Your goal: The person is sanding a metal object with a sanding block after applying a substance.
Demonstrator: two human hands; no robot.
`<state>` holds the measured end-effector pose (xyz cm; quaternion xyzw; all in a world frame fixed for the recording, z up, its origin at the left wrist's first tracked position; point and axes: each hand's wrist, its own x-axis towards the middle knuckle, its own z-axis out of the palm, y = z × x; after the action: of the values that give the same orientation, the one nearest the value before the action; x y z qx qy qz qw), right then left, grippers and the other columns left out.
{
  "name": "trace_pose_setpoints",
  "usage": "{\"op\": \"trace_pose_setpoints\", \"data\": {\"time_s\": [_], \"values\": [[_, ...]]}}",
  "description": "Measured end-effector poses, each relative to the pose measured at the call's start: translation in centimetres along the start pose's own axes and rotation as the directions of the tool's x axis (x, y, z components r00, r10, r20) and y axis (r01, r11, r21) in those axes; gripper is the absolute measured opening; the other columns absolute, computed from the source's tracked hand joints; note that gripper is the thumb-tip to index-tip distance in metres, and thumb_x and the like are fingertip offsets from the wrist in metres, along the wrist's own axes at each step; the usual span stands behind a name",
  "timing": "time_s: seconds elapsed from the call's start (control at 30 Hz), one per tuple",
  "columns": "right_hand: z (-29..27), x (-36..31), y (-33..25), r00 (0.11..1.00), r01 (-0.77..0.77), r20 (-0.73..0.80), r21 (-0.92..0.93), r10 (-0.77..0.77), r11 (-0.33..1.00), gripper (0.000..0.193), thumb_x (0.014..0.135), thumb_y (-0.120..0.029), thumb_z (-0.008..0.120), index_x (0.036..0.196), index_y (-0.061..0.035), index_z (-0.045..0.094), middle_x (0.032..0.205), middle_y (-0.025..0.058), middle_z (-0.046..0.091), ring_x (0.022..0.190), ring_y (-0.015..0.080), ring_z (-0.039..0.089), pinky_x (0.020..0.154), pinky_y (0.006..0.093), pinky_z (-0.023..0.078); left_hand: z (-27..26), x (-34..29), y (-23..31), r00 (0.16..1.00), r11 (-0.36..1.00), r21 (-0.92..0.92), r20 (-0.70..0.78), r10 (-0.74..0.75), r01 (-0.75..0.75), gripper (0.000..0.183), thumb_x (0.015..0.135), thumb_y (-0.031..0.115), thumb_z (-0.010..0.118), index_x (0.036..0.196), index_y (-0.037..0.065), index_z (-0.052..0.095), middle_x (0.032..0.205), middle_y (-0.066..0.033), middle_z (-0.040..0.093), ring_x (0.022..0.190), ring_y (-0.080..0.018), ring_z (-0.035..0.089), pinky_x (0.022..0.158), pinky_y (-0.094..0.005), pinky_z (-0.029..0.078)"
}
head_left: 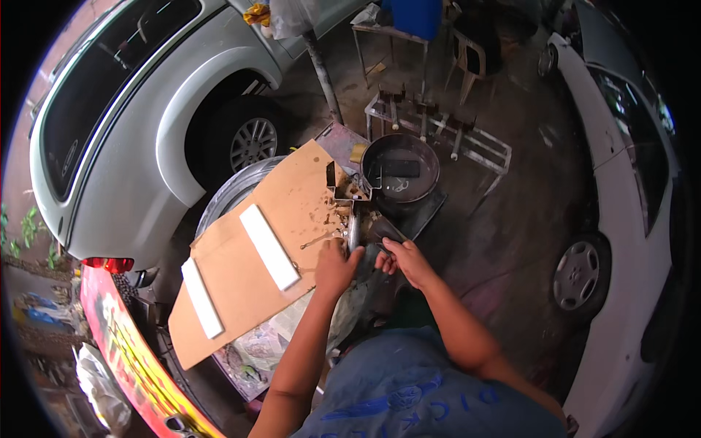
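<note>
Gripping a short grey metal rod [354, 232], the left hand [336, 266] has its fingers closed round the lower end; the rod stands nearly upright at the edge of a brown cardboard sheet [255, 255]. Just beside it, the right hand [409, 261] pinches a dark flat scraper [383, 230], fingers shut on its handle, blade close to the rod. Two white rectangular strips [269, 247] lie on the cardboard, which is stained near the rod. Beyond stands a round dark metal pan [400, 174] holding a dark flat block and some pale bits. A silver car [131, 124] is parked left, a white car [628, 219] right.
</note>
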<state>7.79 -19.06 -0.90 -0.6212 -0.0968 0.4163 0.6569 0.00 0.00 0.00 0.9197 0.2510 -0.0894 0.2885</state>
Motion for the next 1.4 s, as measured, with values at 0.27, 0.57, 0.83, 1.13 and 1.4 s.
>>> {"op": "trace_pose_setpoints", "data": {"time_s": [0.27,0.57,0.83,1.13,1.4], "values": [[0.1,-5.0,-1.8,0.971,-0.171,0.194,0.166,0.138,0.971,0.024,0.098,-0.023,0.062,0.113,-0.0041,0.065,0.090,0.0063,0.068,0.071,0.0126,0.065,0.063,0.0271,0.052,-1.9,-5.0,1.6,0.947,0.559,-0.820,0.072,0.312,-0.122,0.028,0.097,0.023,0.065,0.109,-0.002,0.065,0.094,-0.0086,0.067,0.088,-0.0147,0.060,0.079,-0.0309,0.048],[0.6,-3.8,-2.7,0.997,-0.064,0.052,0.022,0.063,0.998,0.022,0.098,-0.019,0.065,0.114,-0.0037,0.062,0.094,0.0042,0.068,0.073,0.0106,0.065,0.063,0.0242,0.053,3.0,-6.0,2.1,0.994,0.319,-0.941,-0.100,0.054,-0.112,0.017,0.098,0.017,0.064,0.100,0.000,0.066,0.086,-0.0033,0.067,0.079,-0.0097,0.059,0.072,-0.0273,0.049],[-4.5,-1.8,-4.7,0.997,0.011,0.082,-0.026,-0.009,1.000,0.020,0.096,-0.015,0.068,0.110,-0.0027,0.061,0.094,0.0043,0.068,0.073,0.0100,0.065,0.064,0.0248,0.054,4.9,-4.3,6.6,0.996,0.308,-0.947,0.074,-0.047,0.085,0.026,0.099,0.026,0.065,0.084,0.006,0.058,0.071,-0.0003,0.060,0.063,-0.0079,0.055,0.058,-0.0246,0.044],[-15.8,9.0,-9.1,0.891,0.331,0.066,-0.771,-0.449,0.544,0.017,0.090,-0.015,0.066,0.098,-0.0035,0.058,0.082,0.0175,0.067,0.078,0.0336,0.068,0.068,0.0427,0.050,8.9,-1.0,14.4,0.962,0.742,-0.654,-0.271,-0.047,-0.148,0.033,0.091,0.012,0.065,0.122,0.003,0.062,0.113,-0.0151,0.062,0.110,-0.0313,0.062,0.095,-0.0406,0.050],[-24.3,25.6,-1.8,0.893,0.382,0.303,-0.902,0.333,-0.203,0.023,0.088,-0.020,0.060,0.100,-0.0048,0.070,0.118,0.0223,0.068,0.115,0.0388,0.064,0.095,0.0479,0.052,9.1,7.1,21.9,0.913,0.914,-0.224,-0.311,0.263,-0.339,0.029,0.086,0.008,0.058,0.114,0.007,0.067,0.118,-0.0138,0.062,0.114,-0.0365,0.058,0.101,-0.0441,0.047]]}}
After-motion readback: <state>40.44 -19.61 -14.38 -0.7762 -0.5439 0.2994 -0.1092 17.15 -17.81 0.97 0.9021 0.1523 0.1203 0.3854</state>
